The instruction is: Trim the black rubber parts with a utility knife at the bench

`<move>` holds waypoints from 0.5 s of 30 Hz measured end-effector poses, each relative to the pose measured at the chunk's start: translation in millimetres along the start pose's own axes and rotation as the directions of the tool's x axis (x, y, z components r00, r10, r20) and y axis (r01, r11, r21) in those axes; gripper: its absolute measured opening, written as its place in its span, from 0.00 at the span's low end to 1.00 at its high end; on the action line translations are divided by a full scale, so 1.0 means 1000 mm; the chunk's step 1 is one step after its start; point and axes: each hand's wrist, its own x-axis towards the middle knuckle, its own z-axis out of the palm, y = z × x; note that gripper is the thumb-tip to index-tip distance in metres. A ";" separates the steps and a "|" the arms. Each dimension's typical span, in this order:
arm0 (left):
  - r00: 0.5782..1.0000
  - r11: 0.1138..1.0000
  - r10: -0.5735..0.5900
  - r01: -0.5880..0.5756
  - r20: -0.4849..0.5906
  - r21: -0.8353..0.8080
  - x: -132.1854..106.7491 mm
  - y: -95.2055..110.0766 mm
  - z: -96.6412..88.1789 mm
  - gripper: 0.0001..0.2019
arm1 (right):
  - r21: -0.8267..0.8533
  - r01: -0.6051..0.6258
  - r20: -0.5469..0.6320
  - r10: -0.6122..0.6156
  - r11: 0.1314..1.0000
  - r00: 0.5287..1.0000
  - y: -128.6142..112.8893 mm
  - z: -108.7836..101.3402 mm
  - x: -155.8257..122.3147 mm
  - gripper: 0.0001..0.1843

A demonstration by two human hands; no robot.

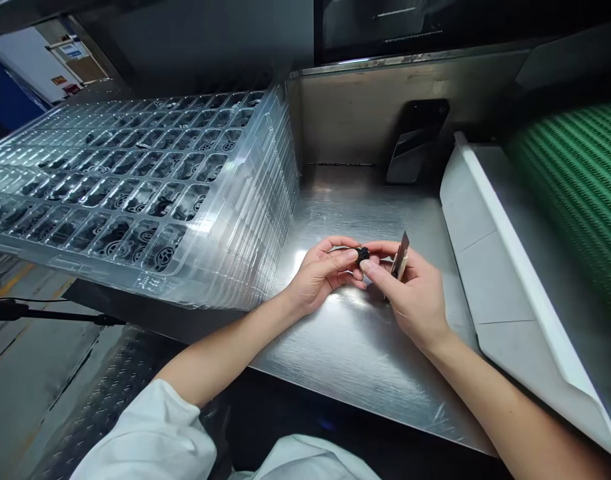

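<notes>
Over the metal table, my left hand (326, 273) pinches a small black part (362, 255) between thumb and fingers. It looks like a ribbed or coiled piece; its exact kind is too small to make out. My right hand (412, 287) meets it from the other side, thumb and index finger at the same part. A knife blade (400, 255) is also gripped in my right hand, its pointed tip sticking up between the fingers. Its lower end is partly hidden by the hand.
To the left rises a tall stack of clear plastic trays (185, 220) with black ring-like parts in their pockets. A white plastic guard (515, 267) runs along the right, beside a green ribbed belt (580, 193). A dark phone-like slab (418, 140) leans against the back wall.
</notes>
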 end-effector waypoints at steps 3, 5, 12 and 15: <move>1.000 1.000 -0.001 0.001 0.003 0.009 -0.001 -0.001 -0.001 0.19 | -0.020 0.032 0.008 -0.032 0.999 0.999 0.000 0.001 0.000 0.16; 1.000 1.000 -0.007 0.007 0.003 0.024 -0.002 -0.001 -0.002 0.19 | -0.036 0.049 -0.004 -0.050 0.998 0.999 0.000 0.001 -0.001 0.13; 1.000 1.000 0.001 -0.001 -0.009 0.001 -0.001 -0.001 -0.001 0.14 | 0.208 -0.101 -0.048 0.113 0.973 0.992 -0.001 -0.001 0.004 0.14; 0.998 1.000 -0.011 0.010 -0.056 -0.009 0.000 -0.001 -0.001 0.11 | 0.363 -0.227 0.013 0.238 0.904 0.971 -0.003 -0.003 0.008 0.17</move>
